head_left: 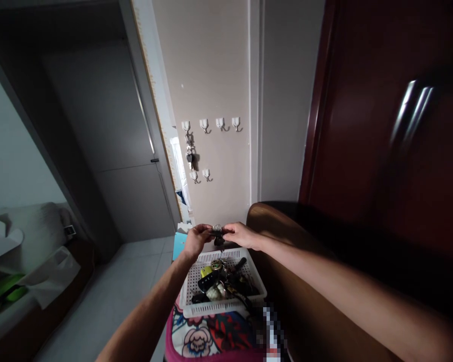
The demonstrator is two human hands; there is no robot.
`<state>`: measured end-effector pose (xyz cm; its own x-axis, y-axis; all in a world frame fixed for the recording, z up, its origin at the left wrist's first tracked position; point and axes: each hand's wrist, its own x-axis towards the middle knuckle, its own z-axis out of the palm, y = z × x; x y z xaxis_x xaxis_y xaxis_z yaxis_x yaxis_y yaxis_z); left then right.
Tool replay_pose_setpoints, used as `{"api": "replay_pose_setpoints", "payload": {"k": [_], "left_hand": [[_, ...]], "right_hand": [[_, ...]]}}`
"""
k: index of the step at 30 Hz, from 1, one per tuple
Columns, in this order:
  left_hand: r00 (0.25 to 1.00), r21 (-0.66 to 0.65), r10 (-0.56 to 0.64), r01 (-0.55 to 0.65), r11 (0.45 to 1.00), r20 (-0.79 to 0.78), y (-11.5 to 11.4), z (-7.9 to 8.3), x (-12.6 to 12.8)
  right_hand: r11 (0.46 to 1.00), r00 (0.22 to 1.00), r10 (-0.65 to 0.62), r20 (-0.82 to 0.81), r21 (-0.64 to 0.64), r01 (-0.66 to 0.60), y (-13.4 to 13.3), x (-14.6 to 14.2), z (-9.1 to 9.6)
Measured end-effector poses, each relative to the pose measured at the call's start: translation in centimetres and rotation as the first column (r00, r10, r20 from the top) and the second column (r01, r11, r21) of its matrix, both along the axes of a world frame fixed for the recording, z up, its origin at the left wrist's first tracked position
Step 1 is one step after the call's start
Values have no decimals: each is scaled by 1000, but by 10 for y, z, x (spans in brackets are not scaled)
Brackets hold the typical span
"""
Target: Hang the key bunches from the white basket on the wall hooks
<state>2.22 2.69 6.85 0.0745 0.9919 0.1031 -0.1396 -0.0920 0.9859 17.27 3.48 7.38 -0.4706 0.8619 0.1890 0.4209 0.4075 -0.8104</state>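
Note:
Both hands are raised close together just beyond the far rim of a white plastic basket point(226, 309). Between them is a bunch of keys point(219, 240) with a pale, whitish piece at its top; its finer details are too small to make out. My left hand point(197, 240) pinches it from the left. From the right, my right hand point(242, 235) grips it with closed fingers. Inside the basket lie several keys, a black key fob point(207, 282), a yellow tag point(206, 272) and a pale knobbly keyring charm point(214, 292).
Several white hooks point(204, 125) are stuck to the beige wall panel ahead. Another bunch of keys point(190, 157) hangs from the upper left hook. The basket rests on a flower-patterned, pink-edged surface point(196, 342). A brown curved panel point(283, 236) stands at the right.

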Motion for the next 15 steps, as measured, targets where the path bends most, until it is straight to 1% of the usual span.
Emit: {"api": "replay_pose_setpoints", "payload": {"k": [4,6,15], "left_hand": [[999,-8,-16,17,1000,31,-1,3,-1],[999,-2,-25,25,1000,28,-1,5,-2],[993,34,-73,77,996,-90,-9,15,-2]], "right_hand": [[999,999,-51,-17,5,51,-2,0,4],[998,998,-55,-37,-7,55,-2,0,5],[998,998,-30,-46,-57,27,-6,-4,9]]}}
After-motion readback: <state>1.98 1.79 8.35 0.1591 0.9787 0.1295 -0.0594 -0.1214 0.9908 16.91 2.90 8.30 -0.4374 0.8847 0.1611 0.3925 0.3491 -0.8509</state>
